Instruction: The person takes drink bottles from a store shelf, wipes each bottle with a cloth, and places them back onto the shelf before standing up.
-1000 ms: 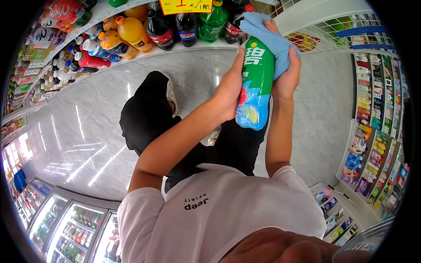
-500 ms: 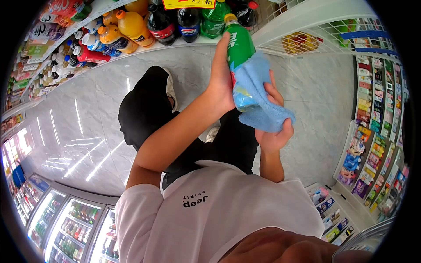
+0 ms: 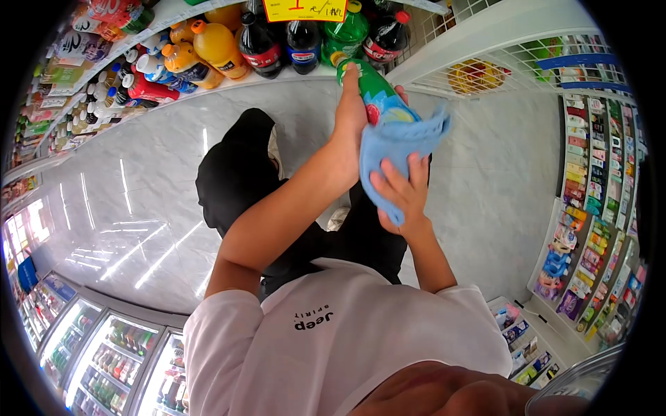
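Observation:
My left hand (image 3: 350,132) is closed around a green soda bottle (image 3: 380,93), which is tilted with its yellow cap (image 3: 338,57) pointing up towards the shelf. A blue cloth (image 3: 395,135) wraps the bottle's lower end and hides its base. My right hand (image 3: 404,191) presses the cloth against that end, fingers somewhat spread over it and the thumb at its lower edge. The cloth's upper right corner is slightly blurred.
Ahead is a shelf (image 3: 208,89) with cola bottles (image 3: 260,45), orange drink bottles (image 3: 220,50) and a yellow price sign (image 3: 305,8). A white wire rack (image 3: 513,52) stands at the right front. Product shelves (image 3: 590,201) line the right; glass-door fridges (image 3: 114,360) stand behind left.
The bottle has moved lower and tilted further left. My right hand has turned over and shifted left, its fingers now lying over the cloth, which covers the bottle's base.

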Demonstrator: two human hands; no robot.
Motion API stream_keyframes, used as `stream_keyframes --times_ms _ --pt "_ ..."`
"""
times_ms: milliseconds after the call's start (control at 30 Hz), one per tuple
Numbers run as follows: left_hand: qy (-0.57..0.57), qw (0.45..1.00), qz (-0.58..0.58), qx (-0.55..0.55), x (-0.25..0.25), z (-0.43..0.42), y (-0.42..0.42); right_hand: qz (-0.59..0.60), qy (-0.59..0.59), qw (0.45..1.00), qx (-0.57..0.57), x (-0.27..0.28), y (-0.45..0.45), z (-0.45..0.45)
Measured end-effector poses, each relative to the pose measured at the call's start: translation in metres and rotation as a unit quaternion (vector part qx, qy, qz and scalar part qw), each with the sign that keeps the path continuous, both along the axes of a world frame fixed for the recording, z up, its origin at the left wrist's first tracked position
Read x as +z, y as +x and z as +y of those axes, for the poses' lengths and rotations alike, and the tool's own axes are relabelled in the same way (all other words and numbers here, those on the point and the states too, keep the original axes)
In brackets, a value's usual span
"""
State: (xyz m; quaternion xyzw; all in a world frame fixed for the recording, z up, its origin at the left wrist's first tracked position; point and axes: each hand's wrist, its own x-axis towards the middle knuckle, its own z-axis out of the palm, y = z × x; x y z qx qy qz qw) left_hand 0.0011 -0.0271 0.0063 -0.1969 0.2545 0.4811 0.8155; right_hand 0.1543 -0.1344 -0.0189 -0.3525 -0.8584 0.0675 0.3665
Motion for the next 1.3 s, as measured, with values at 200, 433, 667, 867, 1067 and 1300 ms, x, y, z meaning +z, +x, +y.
stream_keyframes --times_ms 200,433,667,867,1067,1300 --pt "0.107 0.970 0.216 0.035 0.022 -0.005 0.000 0.615 -0.422 0.644 -0.169 -0.006 0.033 -0.033" --pt "0.268 0.924 0.259 -0.087 0.035 -0.028 0.007 0.728 -0.517 0.437 -0.110 0.007 0.070 0.031" --pt "0.405 0.833 0.203 -0.317 0.047 -0.041 0.016 0.727 -0.415 0.545 -0.042 0.094 0.029 0.088" --pt "0.351 0.866 0.065 -0.350 0.048 -0.040 0.012 0.723 -0.405 0.559 -0.027 0.107 0.025 0.100" --pt "0.491 0.755 0.337 -0.274 0.021 -0.036 0.028 0.587 -0.189 0.719 -0.319 0.057 0.031 0.092" --pt "0.528 0.669 0.453 -0.263 0.018 -0.039 0.025 0.452 -0.080 0.873 -0.165 0.041 0.058 0.099"
